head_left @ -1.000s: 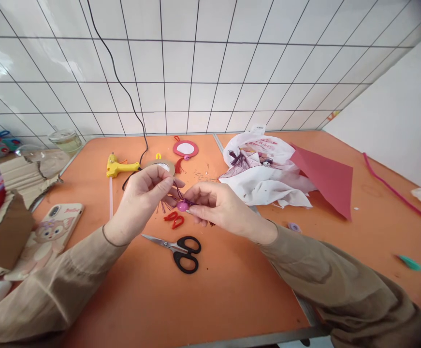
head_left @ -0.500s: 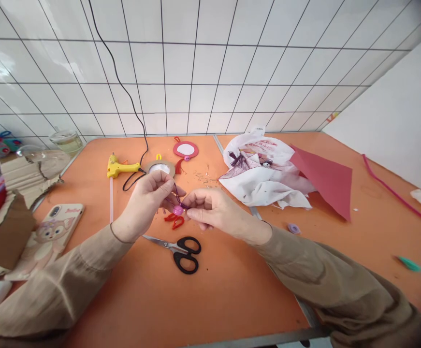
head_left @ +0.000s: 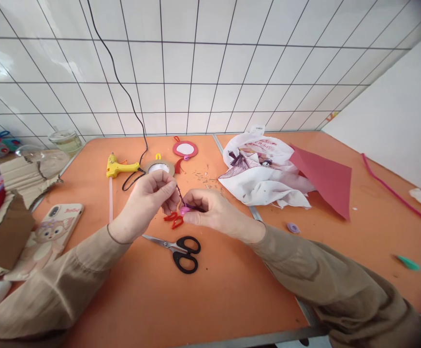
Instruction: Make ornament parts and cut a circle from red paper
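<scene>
My left hand (head_left: 152, 193) pinches the upper end of a thin dark cord (head_left: 180, 193) between thumb and fingers. Close on its right, my right hand (head_left: 210, 210) has its thumb and fingers closed around a small pink bell-like bead (head_left: 184, 210) and dark purple strands beside it. The cord runs from the left fingertips down to the bead. Just below the hands, red bent loops (head_left: 174, 220) lie on the orange table (head_left: 232, 299). Scissors with black handles (head_left: 184, 253) lie nearer to me, partly open.
A yellow glue gun (head_left: 121, 166), a brown ring (head_left: 161, 167) and a red round ornament with a tassel (head_left: 185, 149) lie behind. Right are a white plastic bag (head_left: 268, 186), red sheet (head_left: 326, 179) and purple coil (head_left: 293, 227); left, a phone (head_left: 54, 232) and cardboard box (head_left: 10, 232).
The pink bead and my right fingers have shifted slightly right. The cord now slants from my left fingertips to the bead, and my right thumb has come closer under the bead.
</scene>
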`<state>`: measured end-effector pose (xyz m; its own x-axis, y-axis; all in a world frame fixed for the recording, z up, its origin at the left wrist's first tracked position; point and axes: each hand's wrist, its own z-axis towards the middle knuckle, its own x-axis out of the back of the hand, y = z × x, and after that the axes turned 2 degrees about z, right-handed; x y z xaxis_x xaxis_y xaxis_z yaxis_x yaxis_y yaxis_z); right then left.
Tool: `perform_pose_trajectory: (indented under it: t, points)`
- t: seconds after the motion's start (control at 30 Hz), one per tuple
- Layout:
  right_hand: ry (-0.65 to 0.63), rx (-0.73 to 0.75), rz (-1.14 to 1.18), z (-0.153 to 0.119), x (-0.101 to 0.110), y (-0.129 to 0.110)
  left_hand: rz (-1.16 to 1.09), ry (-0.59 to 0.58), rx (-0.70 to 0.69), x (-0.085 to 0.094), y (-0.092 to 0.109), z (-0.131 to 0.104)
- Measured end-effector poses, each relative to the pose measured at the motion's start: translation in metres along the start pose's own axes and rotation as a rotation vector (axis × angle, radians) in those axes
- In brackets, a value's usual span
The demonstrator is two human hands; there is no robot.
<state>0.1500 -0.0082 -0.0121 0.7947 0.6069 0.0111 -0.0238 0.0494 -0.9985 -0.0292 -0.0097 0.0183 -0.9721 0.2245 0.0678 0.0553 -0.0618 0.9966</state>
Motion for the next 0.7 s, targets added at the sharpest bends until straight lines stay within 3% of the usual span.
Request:
perform_pose_trajectory:
  t: [0.13,0.3,0.5,0.7]
  points:
    - [-0.049,-0.039,0.033,0.001,-0.001,-0.002,0.028,-0.021,-0.028,-0.001,0.001,-0.002]
    - [-0.073,-0.133,0.147,-0.001,-0.002,-0.008,-0.054,-0.002,0.074,0.000,-0.001,-0.001]
    - [-0.122,-0.233,0.377,-0.001,0.001,0.000,-0.132,0.000,0.103,0.001,-0.002,0.001]
    - [-0.133,-0.233,0.276,0.000,-0.003,0.002,-0.118,-0.111,0.170,0.009,0.004,0.005]
